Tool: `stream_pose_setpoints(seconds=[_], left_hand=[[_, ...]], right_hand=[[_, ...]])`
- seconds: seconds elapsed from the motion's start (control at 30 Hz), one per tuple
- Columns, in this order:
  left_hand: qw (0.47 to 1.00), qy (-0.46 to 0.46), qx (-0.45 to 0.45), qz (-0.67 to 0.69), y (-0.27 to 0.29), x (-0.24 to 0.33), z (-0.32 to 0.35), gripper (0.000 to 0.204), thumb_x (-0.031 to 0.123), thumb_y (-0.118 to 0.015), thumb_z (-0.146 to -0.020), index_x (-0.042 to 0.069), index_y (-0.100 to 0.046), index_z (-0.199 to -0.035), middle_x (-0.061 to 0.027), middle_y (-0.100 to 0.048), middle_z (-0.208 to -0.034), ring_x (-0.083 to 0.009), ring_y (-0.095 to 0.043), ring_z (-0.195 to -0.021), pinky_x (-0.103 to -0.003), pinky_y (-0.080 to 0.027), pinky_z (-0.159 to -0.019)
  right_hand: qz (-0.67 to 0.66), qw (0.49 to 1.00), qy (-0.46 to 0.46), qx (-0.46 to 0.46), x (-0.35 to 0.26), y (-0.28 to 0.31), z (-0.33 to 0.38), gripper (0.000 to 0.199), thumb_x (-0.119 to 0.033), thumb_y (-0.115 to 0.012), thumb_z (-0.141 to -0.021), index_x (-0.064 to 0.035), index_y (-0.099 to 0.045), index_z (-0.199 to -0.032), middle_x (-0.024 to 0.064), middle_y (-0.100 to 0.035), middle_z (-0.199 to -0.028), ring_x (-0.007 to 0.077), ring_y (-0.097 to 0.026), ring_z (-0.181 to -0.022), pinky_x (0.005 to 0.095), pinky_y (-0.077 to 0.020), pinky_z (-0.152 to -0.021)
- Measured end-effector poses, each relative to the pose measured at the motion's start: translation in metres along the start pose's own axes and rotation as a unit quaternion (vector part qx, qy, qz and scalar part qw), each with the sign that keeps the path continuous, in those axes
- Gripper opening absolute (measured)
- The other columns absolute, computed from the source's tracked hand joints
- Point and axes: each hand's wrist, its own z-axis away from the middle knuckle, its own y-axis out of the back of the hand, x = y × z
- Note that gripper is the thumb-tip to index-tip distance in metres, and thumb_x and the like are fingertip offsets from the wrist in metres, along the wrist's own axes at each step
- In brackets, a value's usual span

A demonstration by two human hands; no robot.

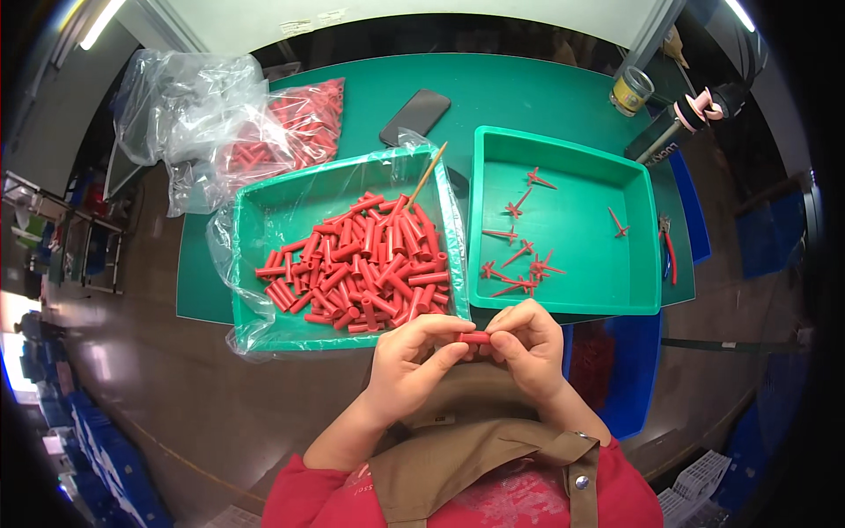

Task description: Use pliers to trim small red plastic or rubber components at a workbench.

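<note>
Between my two hands, just in front of the trays, is a short red plastic tube [473, 337]. The fingertips of my left hand [414, 352] pinch its left end. Its right end sits between the thumb and fingers of my right hand [528, 348]. A green tray lined with clear plastic [251, 216] stands at the left, heaped with many red tubes [352, 264]. At the right a second green tray [572, 295] holds several thin red branched plastic pieces [528, 264].
A thin wooden stick [429, 172] leans in the left tray. Behind lie a clear bag of red parts [299, 123] and a black phone [415, 116]. A jar [631, 91], a black bottle [664, 132] and red-handled pliers [668, 251] are at the right. A blue bin [638, 370] sits below.
</note>
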Motion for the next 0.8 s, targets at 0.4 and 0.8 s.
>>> stream_pose_setpoints(seconds=[0.4,0.8], left_hand=[[0.996,0.019,0.078,0.045,0.019,0.003,-0.004,0.011,0.003,-0.059,-0.098,-0.003,-0.062,-0.107,-0.0062,-0.066,-0.097,-0.0095,-0.063,-0.089,-0.025,-0.051,-0.078],[0.768,-0.227,0.083,-0.593,0.071,-0.039,-0.051,0.050,0.016,-0.073,-0.075,0.003,-0.058,-0.121,-0.0196,-0.052,-0.131,-0.0400,-0.047,-0.127,-0.050,-0.041,-0.103]], right_hand=[[0.352,0.848,0.378,-0.120,-0.006,-0.010,-0.045,0.029,0.006,-0.076,-0.075,-0.0001,-0.066,-0.102,0.0132,-0.066,-0.087,0.0289,-0.067,-0.072,0.0343,-0.0549,-0.063],[0.737,0.521,0.318,-0.288,-0.009,0.004,-0.203,0.030,-0.003,-0.069,-0.073,-0.0059,-0.062,-0.102,0.0115,-0.058,-0.103,0.0309,-0.054,-0.111,0.0487,-0.0388,-0.102]])
